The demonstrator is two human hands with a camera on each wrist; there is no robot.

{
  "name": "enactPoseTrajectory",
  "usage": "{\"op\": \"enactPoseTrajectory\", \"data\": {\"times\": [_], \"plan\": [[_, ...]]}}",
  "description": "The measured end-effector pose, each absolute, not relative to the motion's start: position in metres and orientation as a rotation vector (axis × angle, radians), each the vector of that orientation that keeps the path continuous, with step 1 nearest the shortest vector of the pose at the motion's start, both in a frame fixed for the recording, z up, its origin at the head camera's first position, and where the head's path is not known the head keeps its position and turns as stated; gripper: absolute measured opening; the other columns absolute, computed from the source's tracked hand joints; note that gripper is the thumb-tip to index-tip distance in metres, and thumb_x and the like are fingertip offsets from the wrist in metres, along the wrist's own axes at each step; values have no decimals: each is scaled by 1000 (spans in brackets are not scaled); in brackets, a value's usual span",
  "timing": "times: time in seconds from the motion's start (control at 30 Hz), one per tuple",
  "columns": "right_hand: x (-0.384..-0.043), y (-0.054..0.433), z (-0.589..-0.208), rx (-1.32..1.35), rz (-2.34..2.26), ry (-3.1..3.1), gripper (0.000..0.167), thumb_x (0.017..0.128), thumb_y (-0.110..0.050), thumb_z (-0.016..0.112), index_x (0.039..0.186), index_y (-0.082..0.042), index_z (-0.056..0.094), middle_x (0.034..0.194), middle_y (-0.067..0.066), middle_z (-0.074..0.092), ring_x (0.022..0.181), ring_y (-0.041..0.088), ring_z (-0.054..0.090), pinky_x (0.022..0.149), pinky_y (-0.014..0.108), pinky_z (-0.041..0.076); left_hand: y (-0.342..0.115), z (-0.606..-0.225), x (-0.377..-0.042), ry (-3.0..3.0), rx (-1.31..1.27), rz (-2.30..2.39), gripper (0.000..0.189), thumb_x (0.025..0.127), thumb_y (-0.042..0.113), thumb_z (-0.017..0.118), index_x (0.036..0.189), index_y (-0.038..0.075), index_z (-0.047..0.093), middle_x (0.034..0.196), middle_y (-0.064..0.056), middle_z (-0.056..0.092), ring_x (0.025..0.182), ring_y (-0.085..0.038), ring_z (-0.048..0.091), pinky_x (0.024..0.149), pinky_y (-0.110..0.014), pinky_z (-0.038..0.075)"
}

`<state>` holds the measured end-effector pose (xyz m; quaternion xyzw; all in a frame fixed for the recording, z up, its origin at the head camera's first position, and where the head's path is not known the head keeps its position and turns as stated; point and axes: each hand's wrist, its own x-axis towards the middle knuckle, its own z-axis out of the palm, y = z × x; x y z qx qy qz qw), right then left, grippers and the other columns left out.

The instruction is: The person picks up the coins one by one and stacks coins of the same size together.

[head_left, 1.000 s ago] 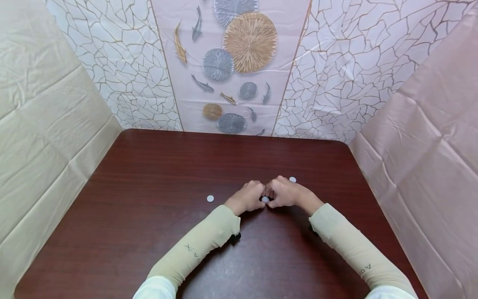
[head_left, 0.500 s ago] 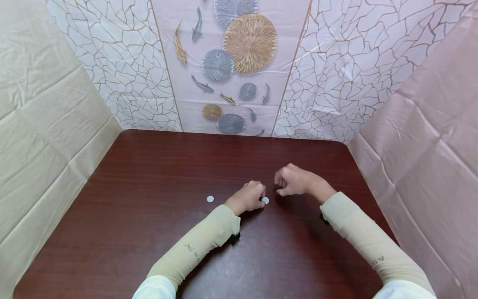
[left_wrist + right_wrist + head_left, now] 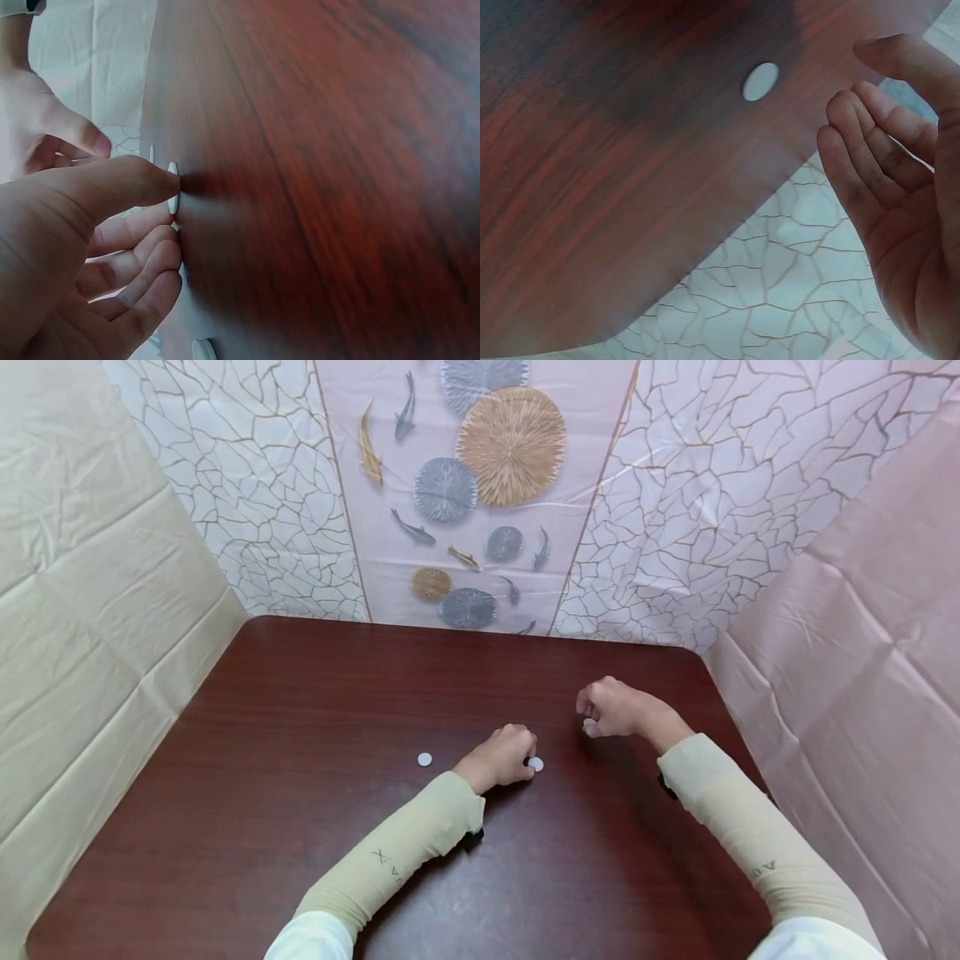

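Near the middle of the table, my left hand [image 3: 501, 757] pinches a small white disc [image 3: 536, 764] lying on the wood. Up close in the left wrist view, the thumb and index finger of that hand [image 3: 82, 232] meet the edge of this disc [image 3: 174, 196]. Farther right and back, my right hand [image 3: 618, 708] hovers over a second white disc [image 3: 589, 722], its fingers loosely bent. The right wrist view shows a gap between this hand [image 3: 900, 165] and the disc [image 3: 760, 82]. A third white disc [image 3: 425, 760] lies left of my left hand.
The dark red-brown wooden table [image 3: 300, 693] has a rounded far corner on each side. Patterned cloth [image 3: 465, 527] hangs behind it, with plain beige cloth [image 3: 90, 652] on the left and pinkish cloth [image 3: 862, 652] on the right.
My right hand has left the middle disc and moved right and back to above the far disc. The left hand stays at the middle disc, and the discs keep their places.
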<state>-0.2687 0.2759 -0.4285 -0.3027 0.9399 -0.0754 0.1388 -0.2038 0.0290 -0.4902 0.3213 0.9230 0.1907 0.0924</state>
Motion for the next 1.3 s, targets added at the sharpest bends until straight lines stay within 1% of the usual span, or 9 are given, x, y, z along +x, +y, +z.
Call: {"op": "enactPoseTrajectory", "data": {"times": [0.1, 0.23, 0.43, 0.63, 0.77, 0.93, 1.07, 1.3], "plan": [[-273, 279, -435, -836, -191, 2722, 23, 87, -11, 77, 106, 1, 73, 95, 9, 75, 86, 16, 68, 80, 35, 60, 29, -491, -204, 2740, 945, 561, 12, 93, 17, 78, 93, 9, 68, 97, -1, 65, 82, -13, 52, 73, -24, 45], [-277, 284, -444, -844, -164, 2735, 18, 87, -10, 75, 102, 0, 73, 89, 6, 73, 82, 14, 65, 78, 34, 58, 29, -492, -204, 2737, 932, 562, 13, 94, 17, 78, 93, 10, 67, 99, -1, 65, 82, -12, 52, 73, -24, 45], [-282, 291, -452, -824, -168, 2741, 16, 88, -11, 77, 101, -1, 74, 89, 6, 71, 81, 14, 64, 77, 34, 58, 30, -491, -203, 2735, 925, 568, 14, 94, 18, 79, 93, 10, 68, 97, -1, 64, 81, -13, 52, 72, -24, 45], [-286, 295, -458, -812, -185, 2738, 15, 88, -12, 79, 98, -2, 73, 89, 6, 72, 81, 14, 65, 76, 34, 59, 29, -492, -203, 2743, 955, 570, 12, 93, 16, 78, 94, 7, 71, 93, -1, 63, 81, -13, 50, 72, -24, 43], [-289, 296, -460, -792, -209, 2724, 15, 88, -13, 79, 98, -3, 74, 90, 6, 73, 81, 14, 66, 76, 33, 59, 29, -492, -204, 2743, 949, 572, 12, 93, 16, 78, 93, 7, 71, 93, 0, 63, 81, -13, 50, 72, -24, 43], [-294, 299, -464, -802, -286, 2701, 13, 85, -13, 83, 92, -5, 75, 87, 4, 75, 80, 12, 70, 75, 32, 60, 28, -494, -205, 2751, 930, 551, 13, 93, 19, 80, 92, 11, 69, 95, 1, 63, 83, -12, 51, 74, -25, 45], [-298, 300, -466, -816, -314, 2684, 13, 80, -12, 85, 88, -7, 76, 84, 3, 76, 78, 11, 70, 73, 30, 60, 29, -495, -206, 2742, 921, 548, 13, 94, 20, 79, 93, 11, 69, 96, 1, 62, 83, -12, 50, 74, -25, 44], [-302, 297, -473, -824, -229, 2720, 15, 75, -18, 84, 79, -12, 71, 76, -1, 69, 69, 11, 60, 64, 27, 51, 29, -492, -206, 2728, 920, 566, 15, 94, 20, 79, 98, 7, 71, 97, -1, 64, 82, -14, 51, 73, -25, 44]]}}
